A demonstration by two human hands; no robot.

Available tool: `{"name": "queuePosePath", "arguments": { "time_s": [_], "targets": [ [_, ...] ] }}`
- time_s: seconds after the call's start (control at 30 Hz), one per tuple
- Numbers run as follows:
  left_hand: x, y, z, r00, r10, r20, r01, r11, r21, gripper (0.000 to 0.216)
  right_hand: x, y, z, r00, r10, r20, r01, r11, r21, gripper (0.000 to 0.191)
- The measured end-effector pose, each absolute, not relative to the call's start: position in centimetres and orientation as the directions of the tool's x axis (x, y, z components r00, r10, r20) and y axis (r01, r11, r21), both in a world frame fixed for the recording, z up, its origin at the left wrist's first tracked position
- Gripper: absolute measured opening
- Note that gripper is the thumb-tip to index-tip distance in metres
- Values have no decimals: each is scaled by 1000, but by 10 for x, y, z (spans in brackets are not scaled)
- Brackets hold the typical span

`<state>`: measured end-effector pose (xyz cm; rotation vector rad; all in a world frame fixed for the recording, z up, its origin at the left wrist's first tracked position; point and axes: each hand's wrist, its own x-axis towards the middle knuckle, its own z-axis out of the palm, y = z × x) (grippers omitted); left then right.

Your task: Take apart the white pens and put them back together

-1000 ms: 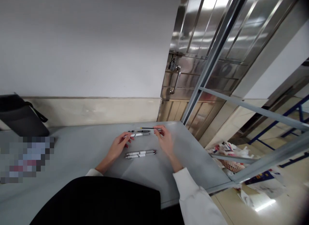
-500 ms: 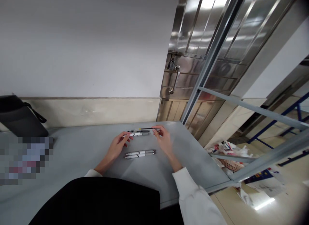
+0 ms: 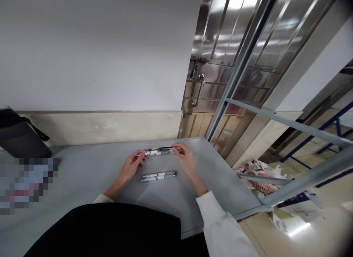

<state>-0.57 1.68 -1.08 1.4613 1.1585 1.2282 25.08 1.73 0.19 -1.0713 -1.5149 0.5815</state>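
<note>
My left hand [image 3: 131, 166] is closed at the left end of a white pen with a grey grip [image 3: 157, 152], fingertips pinched on it. My right hand [image 3: 186, 160] pinches the right end of a thin dark pen refill [image 3: 163, 147], which points left just beyond the white pen. Small parts between the two hands overlap and are hard to tell apart. Nearer my body, white pens [image 3: 158, 176] lie side by side on the grey table [image 3: 162, 201].
At the left stand a dark bag with a strap [image 3: 22, 135] and a blurred-out item [image 3: 30, 183]. A metal frame [image 3: 275, 119] rises along the table's right edge. Beyond it, a basket with plastic bags [image 3: 261, 185] sits low. A wall [image 3: 110, 128] borders the back.
The refill in my right hand has shifted slightly left and down, closer to the white pen. My left hand keeps its pinch. The whole view has drifted a little.
</note>
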Motion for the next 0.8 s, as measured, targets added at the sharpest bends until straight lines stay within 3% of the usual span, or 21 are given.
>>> {"name": "queuePosePath", "arguments": {
  "time_s": [0.8],
  "targets": [
    [-6,17,-13,100,982,161,113,-172,979,47,249,20,1,64,857,511,309,470,-827,30]
  ]
}}
